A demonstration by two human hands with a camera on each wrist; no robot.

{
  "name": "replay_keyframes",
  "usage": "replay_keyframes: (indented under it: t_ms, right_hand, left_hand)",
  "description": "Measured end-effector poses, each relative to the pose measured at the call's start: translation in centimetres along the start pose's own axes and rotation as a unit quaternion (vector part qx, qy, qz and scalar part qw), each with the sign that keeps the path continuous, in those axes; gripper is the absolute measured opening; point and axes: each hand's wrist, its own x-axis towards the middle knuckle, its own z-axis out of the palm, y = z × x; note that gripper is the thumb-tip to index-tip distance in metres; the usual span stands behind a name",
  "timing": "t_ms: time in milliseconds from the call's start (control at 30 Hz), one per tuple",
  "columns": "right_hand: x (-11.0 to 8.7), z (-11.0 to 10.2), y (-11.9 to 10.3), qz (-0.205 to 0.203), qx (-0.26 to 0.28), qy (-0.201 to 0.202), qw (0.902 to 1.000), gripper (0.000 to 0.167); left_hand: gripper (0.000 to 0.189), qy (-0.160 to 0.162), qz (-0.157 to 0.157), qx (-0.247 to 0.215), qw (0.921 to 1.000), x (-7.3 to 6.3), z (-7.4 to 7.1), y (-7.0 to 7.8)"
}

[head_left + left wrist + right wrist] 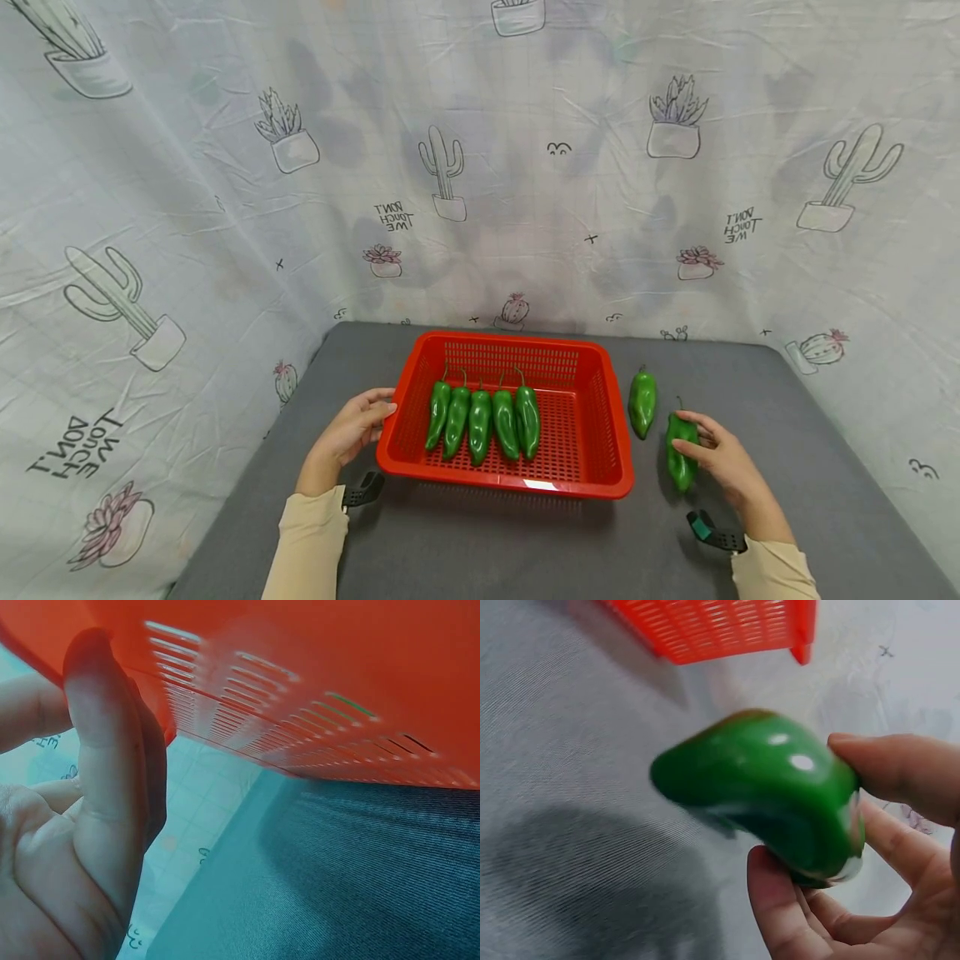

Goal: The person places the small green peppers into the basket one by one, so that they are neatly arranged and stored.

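Several long green peppers [480, 425] lie side by side in the left part of a red plastic basket [600, 417], stems toward the back. At the basket's left rim, my left hand [362, 425] holds the edge; the left wrist view shows a digit against the red wall [315, 660]. To the right of the basket, my right hand [720, 457] pinches another green pepper [682, 454] between thumb and fingers. Seen from the right wrist, this glossy pepper [765, 787] is held over the grey cloth, tip pointing left.
One more green pepper [642, 403] lies on the grey tabletop [480, 550] between the basket and my right hand. A white curtain [525, 167] printed with cacti hangs behind the table and along its sides. Dark camera straps sit on both wrists.
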Motion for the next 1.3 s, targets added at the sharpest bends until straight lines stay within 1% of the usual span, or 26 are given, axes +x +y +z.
replay_keyframes:
  t_ms: [133,400,500,700,800,867,1000,1067,1133,1300]
  right_hand:
    - [-0.1,-0.4,-0.9,-0.019,0.035,0.007,0.9992,0.062]
    - [0.4,-0.9,-2.2,-0.054,0.103,0.010,0.9932,0.060]
    - [0.7,-0.9,-2.6,-0.064,0.117,0.007,0.9910,0.060]
    - [1.3,-0.7,-3.9,-0.060,0.123,0.005,0.9906,0.061]
    - [1.7,-0.5,-4.6,-0.065,0.129,0.006,0.9896,0.061]
    - [2.0,-0.4,-5.1,-0.072,0.141,0.003,0.9873,0.060]
    - [2.6,0.0,-6.1,-0.088,0.186,-0.009,0.9786,0.060]
    - [2.9,0.2,-6.6,-0.094,0.199,-0.013,0.9754,0.059]
    - [3.1,0.3,-7.1,-0.100,0.208,-0.017,0.9729,0.058]
    - [3.5,0.8,-8.3,-0.118,0.206,-0.026,0.9709,0.057]
  left_hand:
    - [0.050,0.001,-0.002,-0.001,1.0000,0.0,0.1,0.0]
    - [0.050,-0.001,-0.003,0.000,1.0000,0.0,0.1,0.2]
    - [0.050,-0.001,-0.003,0.001,1.0000,0.1,0.1,0.2]
    - [0.049,-0.002,0.000,0.001,1.0000,0.1,0.1,0.2]
    - [0.049,-0.002,-0.001,0.002,1.0000,0.2,0.1,0.2]
    - [0.049,-0.002,-0.002,0.002,1.0000,0.2,0.0,0.1]
    - [0.048,-0.001,0.000,0.002,1.0000,0.2,0.0,0.1]
    - [0.048,-0.002,0.002,0.001,1.0000,0.1,0.0,0.2]
    - [0.048,-0.002,0.003,0.001,1.0000,0.1,0.0,0.2]
    - [0.048,-0.002,0.000,-0.001,1.0000,0.1,0.0,0.1]
